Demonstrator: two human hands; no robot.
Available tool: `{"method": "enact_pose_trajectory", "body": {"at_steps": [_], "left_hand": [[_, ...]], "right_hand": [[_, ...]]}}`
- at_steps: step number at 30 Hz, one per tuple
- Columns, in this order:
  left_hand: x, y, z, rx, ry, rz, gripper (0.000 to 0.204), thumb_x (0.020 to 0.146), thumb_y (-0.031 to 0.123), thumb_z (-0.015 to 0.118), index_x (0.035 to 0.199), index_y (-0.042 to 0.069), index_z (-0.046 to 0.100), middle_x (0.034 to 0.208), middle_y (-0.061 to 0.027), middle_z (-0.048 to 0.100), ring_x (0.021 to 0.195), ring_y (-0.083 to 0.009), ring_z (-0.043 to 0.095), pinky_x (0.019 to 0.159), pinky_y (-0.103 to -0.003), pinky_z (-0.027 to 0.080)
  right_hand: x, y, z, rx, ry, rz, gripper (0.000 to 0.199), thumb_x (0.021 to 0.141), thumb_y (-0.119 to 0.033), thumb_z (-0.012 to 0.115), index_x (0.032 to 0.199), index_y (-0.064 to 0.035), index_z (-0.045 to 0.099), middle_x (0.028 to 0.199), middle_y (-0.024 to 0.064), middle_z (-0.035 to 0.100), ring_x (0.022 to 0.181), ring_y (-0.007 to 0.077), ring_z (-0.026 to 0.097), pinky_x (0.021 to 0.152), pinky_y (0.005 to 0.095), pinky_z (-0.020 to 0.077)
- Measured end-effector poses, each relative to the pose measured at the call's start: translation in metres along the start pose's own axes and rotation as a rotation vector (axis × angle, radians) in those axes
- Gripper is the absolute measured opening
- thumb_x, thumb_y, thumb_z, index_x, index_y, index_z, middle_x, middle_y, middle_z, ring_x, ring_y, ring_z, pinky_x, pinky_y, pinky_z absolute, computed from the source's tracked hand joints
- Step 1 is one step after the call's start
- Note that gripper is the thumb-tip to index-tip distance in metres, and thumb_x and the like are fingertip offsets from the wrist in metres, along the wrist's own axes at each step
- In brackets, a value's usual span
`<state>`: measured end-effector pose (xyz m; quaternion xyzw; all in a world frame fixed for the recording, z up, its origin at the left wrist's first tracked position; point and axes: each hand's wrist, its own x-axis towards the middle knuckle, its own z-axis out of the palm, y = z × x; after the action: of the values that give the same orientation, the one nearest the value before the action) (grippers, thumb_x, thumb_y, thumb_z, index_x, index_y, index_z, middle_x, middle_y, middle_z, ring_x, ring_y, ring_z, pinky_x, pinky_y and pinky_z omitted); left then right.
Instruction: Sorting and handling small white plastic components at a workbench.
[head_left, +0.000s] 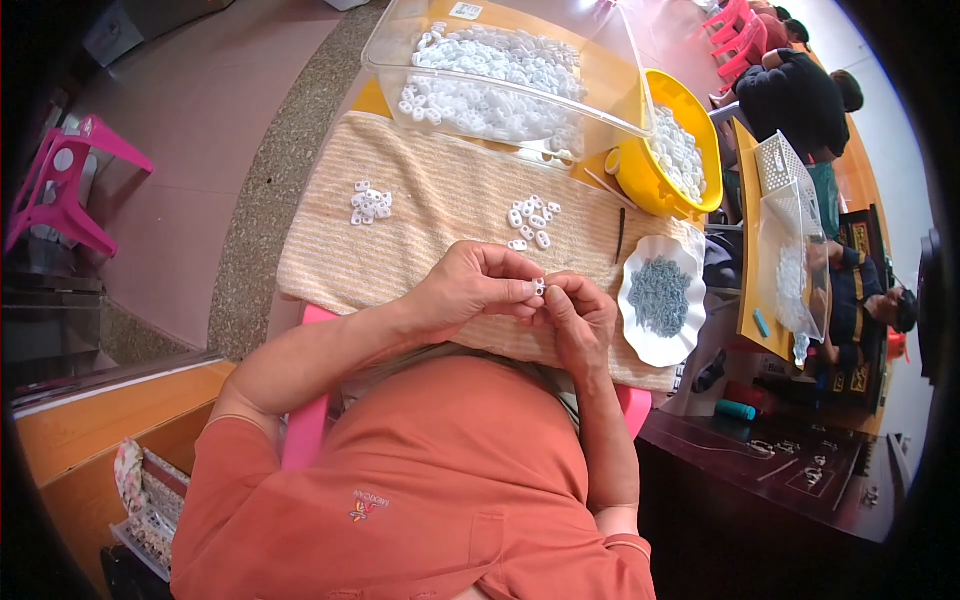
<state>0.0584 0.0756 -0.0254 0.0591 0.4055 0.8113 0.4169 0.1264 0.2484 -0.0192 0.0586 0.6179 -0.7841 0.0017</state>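
My left hand (483, 286) pinches a small white plastic piece (540, 287) with holes between thumb and fingertips, above the front of the striped towel. My right hand (580, 318) is closed at the same piece, its thumb and forefinger pressed against the right side. Whether a smaller part sits between those fingers is hidden. Beyond my hands lie several loose white oval pieces (542, 240) with holes. A small heap of similar white pieces (370, 204) is to the left. Right of my right hand stands a white wavy-rimmed plate (664, 352) full of small grey metal parts (660, 297).
A beige striped towel (420, 160) covers the table. At the back stands a clear bin (390, 50) of white pieces, with a yellow basket (632, 185) beside it. A dark thin stick (620, 236) lies near the plate. Other people sit at tables on the right; a pink stool (70, 190) stands left.
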Motion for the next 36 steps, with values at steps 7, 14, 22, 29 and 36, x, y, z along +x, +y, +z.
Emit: {"method": "enact_pose_trajectory", "body": {"at_steps": [7,14,22,29,36], "left_hand": [[-0.001,0.0,0.0,0.001,0.011,-0.006,0.021,0.088,0.004,0.063,0.107,-0.003,0.061,0.091,-0.0114,0.067,0.083,-0.0158,0.067,0.076,-0.027,0.057],[0.0,-0.005,-0.002,0.044,0.023,0.017,0.02,0.087,0.004,0.065,0.105,-0.004,0.062,0.09,-0.0114,0.068,0.081,-0.0151,0.067,0.075,-0.027,0.057],[-0.001,-0.007,0.001,0.131,0.052,0.078,0.018,0.086,0.004,0.066,0.102,-0.004,0.064,0.088,-0.01,0.068,0.079,-0.0136,0.067,0.072,-0.025,0.056],[-0.004,-0.007,0.007,0.159,0.086,0.086,0.017,0.086,0.005,0.066,0.101,-0.003,0.064,0.086,-0.0095,0.068,0.078,-0.0123,0.066,0.072,-0.024,0.055],[-0.002,-0.007,0.008,0.13,0.066,0.108,0.017,0.087,0.006,0.065,0.102,-0.003,0.064,0.088,-0.0088,0.067,0.079,-0.012,0.065,0.073,-0.024,0.055]], "right_hand": [[0.0,0.0,0.0,0.028,0.007,-0.008,0.012,0.093,-0.007,0.057,0.095,0.0047,0.061,0.082,0.0077,0.065,0.065,0.011,0.061,0.061,0.0216,0.0497],[0.0,0.002,0.0,-0.036,-0.04,-0.052,0.012,0.094,-0.006,0.056,0.094,0.0047,0.061,0.084,0.0074,0.064,0.068,0.0111,0.062,0.063,0.0216,0.0507],[-0.001,0.002,0.001,-0.086,-0.028,-0.058,0.011,0.094,-0.004,0.056,0.095,0.0049,0.061,0.087,0.0069,0.064,0.074,0.0106,0.062,0.067,0.0218,0.0516],[-0.003,0.005,-0.002,-0.184,-0.015,-0.127,0.01,0.092,-0.004,0.058,0.094,0.0045,0.063,0.089,0.0066,0.065,0.076,0.0103,0.062,0.072,0.0226,0.0515],[-0.002,0.008,-0.006,-0.13,0.012,-0.057,0.012,0.092,-0.004,0.059,0.097,0.0047,0.064,0.092,0.007,0.065,0.078,0.01,0.063,0.071,0.0215,0.0516]]}}
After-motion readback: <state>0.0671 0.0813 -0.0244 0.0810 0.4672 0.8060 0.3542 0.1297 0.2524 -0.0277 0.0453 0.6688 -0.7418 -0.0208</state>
